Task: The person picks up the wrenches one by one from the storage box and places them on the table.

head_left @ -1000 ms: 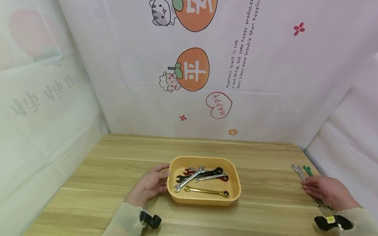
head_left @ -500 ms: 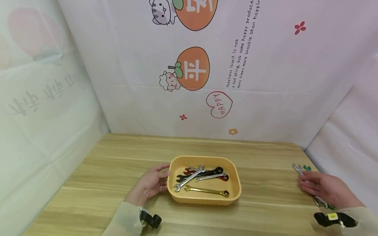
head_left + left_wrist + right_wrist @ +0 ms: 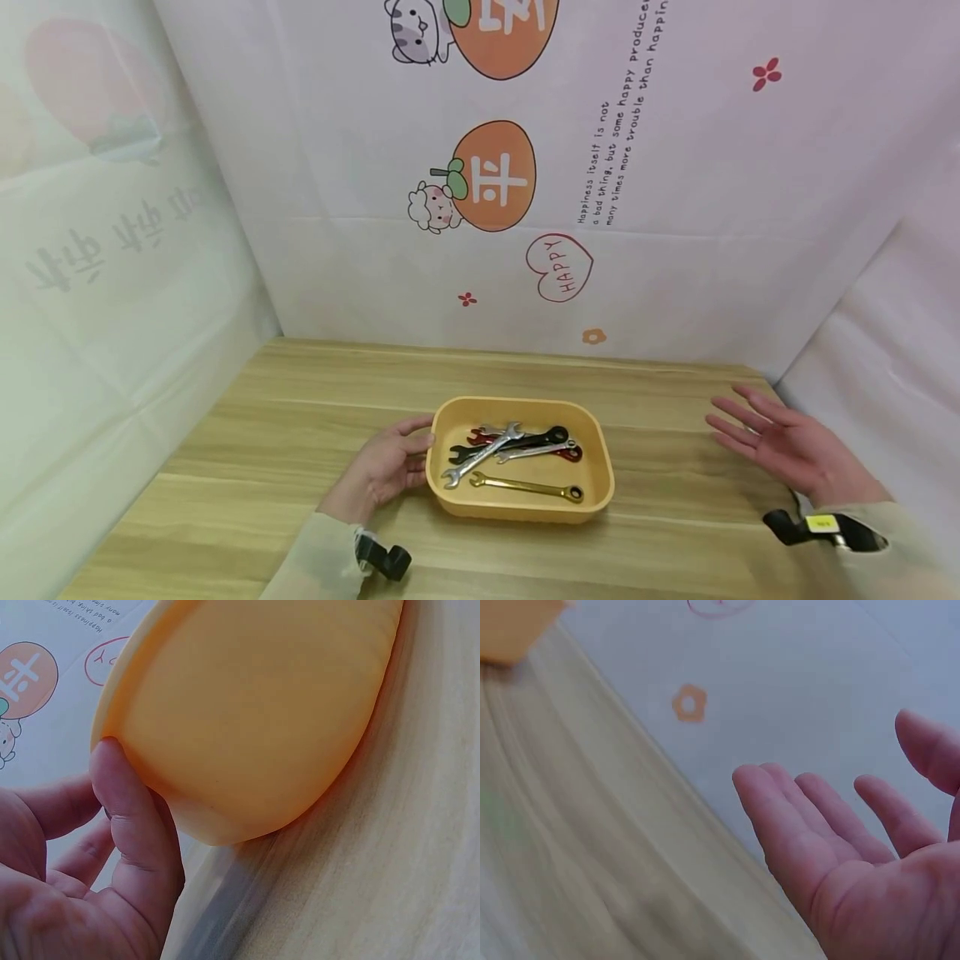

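A yellow plastic bin [image 3: 600,467] stands on the table with several wrenches inside. A gold wrench [image 3: 528,487] lies alone near its front wall, while a silver open-ended wrench [image 3: 480,457] rests across a black wrench [image 3: 542,437]. My left hand [image 3: 386,462] touches the bin's left outer wall; the left wrist view shows a fingertip [image 3: 112,754] right under the rim. Well to the right, my right hand [image 3: 787,446] is raised palm up, fingers spread and holding nothing. A sliver of silver metal [image 3: 802,502] shows beside the right wrist; the hand and sleeve hide the rest.
The wooden table [image 3: 300,400] ends at a white printed cloth [image 3: 375,283] at the back. More cloth hangs at the left and right sides. A black strap [image 3: 825,527] sits around the right wrist.
My right hand has let go of the silver wrench on the right and lifted up and to the left, turning its palm up. My left hand and the bin stay in place.
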The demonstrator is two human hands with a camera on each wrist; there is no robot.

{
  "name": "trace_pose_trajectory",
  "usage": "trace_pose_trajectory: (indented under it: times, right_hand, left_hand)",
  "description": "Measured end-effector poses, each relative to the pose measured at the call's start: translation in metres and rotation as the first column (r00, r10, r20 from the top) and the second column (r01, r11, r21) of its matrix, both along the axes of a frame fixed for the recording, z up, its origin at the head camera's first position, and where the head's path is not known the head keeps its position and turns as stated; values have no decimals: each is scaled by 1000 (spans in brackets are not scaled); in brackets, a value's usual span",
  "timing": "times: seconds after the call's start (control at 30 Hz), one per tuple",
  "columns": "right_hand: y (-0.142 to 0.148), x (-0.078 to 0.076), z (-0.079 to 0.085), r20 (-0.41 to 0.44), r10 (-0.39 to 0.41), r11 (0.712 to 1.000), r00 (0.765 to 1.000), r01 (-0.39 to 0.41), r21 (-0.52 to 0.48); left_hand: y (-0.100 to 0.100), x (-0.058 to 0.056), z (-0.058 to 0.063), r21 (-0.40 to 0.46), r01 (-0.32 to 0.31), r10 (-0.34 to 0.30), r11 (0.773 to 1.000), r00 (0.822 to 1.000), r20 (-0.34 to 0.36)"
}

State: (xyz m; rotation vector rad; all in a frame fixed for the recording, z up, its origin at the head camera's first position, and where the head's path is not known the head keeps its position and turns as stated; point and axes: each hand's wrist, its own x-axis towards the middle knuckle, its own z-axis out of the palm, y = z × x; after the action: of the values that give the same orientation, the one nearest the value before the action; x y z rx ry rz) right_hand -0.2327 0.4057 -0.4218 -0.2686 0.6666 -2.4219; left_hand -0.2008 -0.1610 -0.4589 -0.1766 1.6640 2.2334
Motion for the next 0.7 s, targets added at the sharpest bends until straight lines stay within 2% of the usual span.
trace_pose_trajectory:
  times: [0.23, 0.5, 0.7]
  right_hand:
    - [-52, -3, 17, -176, 102, 994, 979, -94, 53]
    - [-97, -2, 37, -249, 117, 980, 961, -70, 187]
    - [-124, -3, 48, -283, 138, 950, 949, -46, 308]
  left_hand:
    - [-1, 1, 2, 0, 13, -13, 1000, 1000, -6]
    - [-1, 1, 2, 2, 16, -16, 1000, 1000, -8]
    - [-1, 1, 2, 4, 17, -17, 1000, 1000, -6]
